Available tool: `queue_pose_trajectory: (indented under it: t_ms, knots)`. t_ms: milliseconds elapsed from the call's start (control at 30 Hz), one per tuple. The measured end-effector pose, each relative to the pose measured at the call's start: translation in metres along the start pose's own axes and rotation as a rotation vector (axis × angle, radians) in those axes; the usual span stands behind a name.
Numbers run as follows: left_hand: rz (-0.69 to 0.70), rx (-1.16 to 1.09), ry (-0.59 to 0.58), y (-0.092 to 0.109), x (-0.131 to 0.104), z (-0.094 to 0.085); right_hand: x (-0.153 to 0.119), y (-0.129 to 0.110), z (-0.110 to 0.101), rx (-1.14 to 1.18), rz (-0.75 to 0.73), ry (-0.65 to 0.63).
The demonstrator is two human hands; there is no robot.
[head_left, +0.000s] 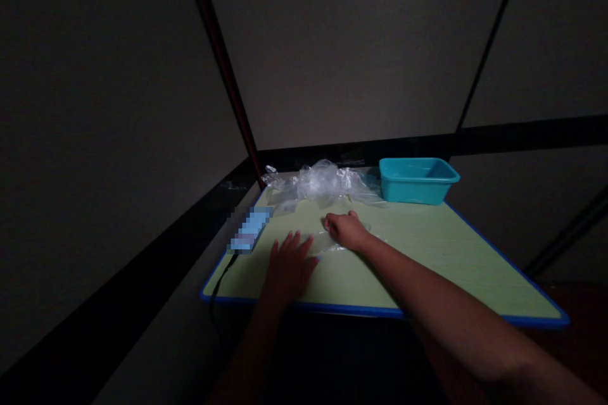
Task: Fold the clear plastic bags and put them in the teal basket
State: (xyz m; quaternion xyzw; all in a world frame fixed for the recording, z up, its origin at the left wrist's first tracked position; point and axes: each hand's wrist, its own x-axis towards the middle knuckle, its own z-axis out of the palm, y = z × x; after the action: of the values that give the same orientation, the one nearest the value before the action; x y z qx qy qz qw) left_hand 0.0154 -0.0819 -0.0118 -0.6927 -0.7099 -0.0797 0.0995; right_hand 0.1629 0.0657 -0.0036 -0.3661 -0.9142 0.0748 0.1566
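A clear plastic bag lies flat on the pale green table, between and partly under my two hands. My left hand rests with its fingers spread at the bag's left end. Over the bag's right part is my right hand, its fingers curled closed; whatever they hold, if anything, is too small to make out. A crumpled heap of clear plastic bags sits at the back of the table, beyond both hands.
A turquoise plastic basin stands at the back right corner. Near the left edge lies a phone-like device, blurred out, with a black cable hanging over the edge. Blue trim borders the table, and walls rise behind and to the left.
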Motion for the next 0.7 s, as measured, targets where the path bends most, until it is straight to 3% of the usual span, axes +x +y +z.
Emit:
queue_pose_trajectory:
  t_ms: [700]
  knots:
    - [0.001, 0.026, -0.121, 0.0001, 0.0046, 0.0037, -0.0011, -0.0031, -0.0023, -0.073, -0.007, -0.053]
